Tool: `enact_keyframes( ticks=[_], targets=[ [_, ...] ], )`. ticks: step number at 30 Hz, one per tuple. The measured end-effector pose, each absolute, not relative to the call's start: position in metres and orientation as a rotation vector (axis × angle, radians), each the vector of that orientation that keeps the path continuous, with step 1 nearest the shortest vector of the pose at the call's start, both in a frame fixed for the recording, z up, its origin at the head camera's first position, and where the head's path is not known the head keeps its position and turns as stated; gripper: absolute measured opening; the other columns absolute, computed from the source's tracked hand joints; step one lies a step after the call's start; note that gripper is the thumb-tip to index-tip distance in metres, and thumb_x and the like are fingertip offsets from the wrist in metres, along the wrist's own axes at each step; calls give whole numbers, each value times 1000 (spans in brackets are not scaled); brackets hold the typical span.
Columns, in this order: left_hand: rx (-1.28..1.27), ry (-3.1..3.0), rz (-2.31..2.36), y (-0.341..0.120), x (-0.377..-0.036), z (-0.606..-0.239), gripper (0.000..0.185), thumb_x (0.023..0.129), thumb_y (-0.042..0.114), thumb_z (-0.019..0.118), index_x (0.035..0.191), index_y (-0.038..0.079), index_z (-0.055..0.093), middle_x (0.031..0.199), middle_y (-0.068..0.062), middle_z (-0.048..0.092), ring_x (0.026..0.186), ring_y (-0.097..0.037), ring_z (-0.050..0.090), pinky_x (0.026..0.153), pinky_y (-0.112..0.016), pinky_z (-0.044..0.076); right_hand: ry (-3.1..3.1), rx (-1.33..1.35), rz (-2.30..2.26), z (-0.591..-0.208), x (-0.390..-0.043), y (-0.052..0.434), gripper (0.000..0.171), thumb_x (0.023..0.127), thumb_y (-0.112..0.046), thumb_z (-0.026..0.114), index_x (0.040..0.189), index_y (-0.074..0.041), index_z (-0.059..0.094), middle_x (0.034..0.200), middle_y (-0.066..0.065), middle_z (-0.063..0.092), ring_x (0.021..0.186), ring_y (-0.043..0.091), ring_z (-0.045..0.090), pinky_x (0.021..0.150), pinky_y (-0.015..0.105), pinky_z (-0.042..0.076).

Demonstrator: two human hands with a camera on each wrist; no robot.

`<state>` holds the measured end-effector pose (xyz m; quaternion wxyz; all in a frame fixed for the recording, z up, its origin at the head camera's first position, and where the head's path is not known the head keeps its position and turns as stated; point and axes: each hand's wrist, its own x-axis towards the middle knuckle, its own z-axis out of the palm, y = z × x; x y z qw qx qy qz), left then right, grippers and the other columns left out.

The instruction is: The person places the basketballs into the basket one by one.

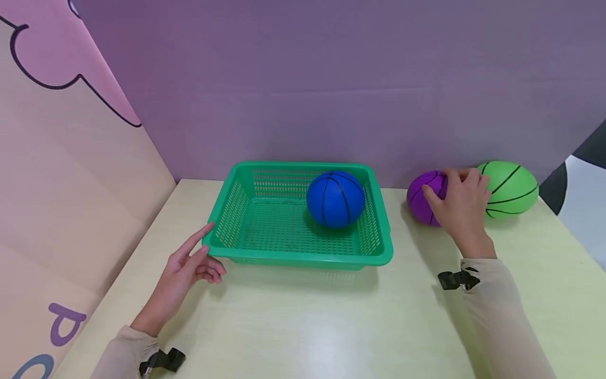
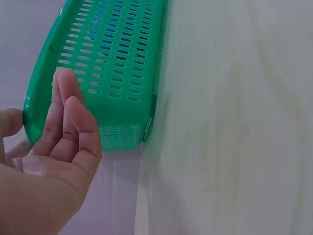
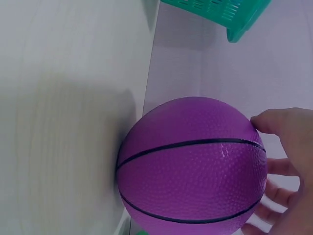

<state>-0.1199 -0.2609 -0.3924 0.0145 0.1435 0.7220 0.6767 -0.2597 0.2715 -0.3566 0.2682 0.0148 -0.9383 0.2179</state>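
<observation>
At right of the frame, the right hand (image 1: 461, 208) curls its fingers (image 3: 274, 122) round the purple ball (image 1: 424, 198) on the worktop (image 1: 307, 326), beside a green ball (image 1: 511, 189). Lower left, the left hand (image 1: 187, 266) rests relaxed, its forefinger at the corner of the green basket (image 1: 227, 216), which holds a blue ball (image 1: 335, 199).

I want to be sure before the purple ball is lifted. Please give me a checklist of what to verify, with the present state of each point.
1. Right hand curled round the purple ball: ok.
2. Purple ball on the table, not yet lifted: ok.
3. Free room in the green basket beside the blue ball: ok.
4. Left hand at the basket's near left corner, index finger touching the rim: ok.
5. Green ball apart from the purple ball: cannot tell, the hand hides the gap.
</observation>
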Motion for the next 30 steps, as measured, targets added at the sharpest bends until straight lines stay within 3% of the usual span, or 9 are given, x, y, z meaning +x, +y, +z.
enact_keyframes(
  ticks=[6, 15, 30],
  targets=[
    [437, 2274, 2092, -262, -119, -393, 50, 110, 23, 39, 159, 19, 27, 89, -22, 71, 75, -28, 70, 71, -34, 60, -2614, -1, 691, -360, -261, 272, 62, 89, -38, 73, 128, 1, 45, 139, 36, 34, 130, 58, 25, 94, 76, 22],
    [468, 2271, 2086, -262, -120, -393, 51, 110, 22, 38, 159, 18, 25, 89, -22, 71, 74, -30, 70, 71, -35, 60, -2709, 12, 616, -367, -263, 275, 109, 73, -42, 87, 153, -4, 24, 147, 37, 22, 134, 62, 17, 90, 81, 22],
    [464, 2304, 2063, -263, -120, -394, 50, 110, 23, 38, 159, 19, 27, 90, -24, 71, 74, -32, 69, 72, -36, 60, -2709, 23, 574, -372, -265, 280, 106, 73, -40, 86, 153, -5, 25, 145, 38, 22, 129, 66, 21, 83, 83, 25]
  ],
)
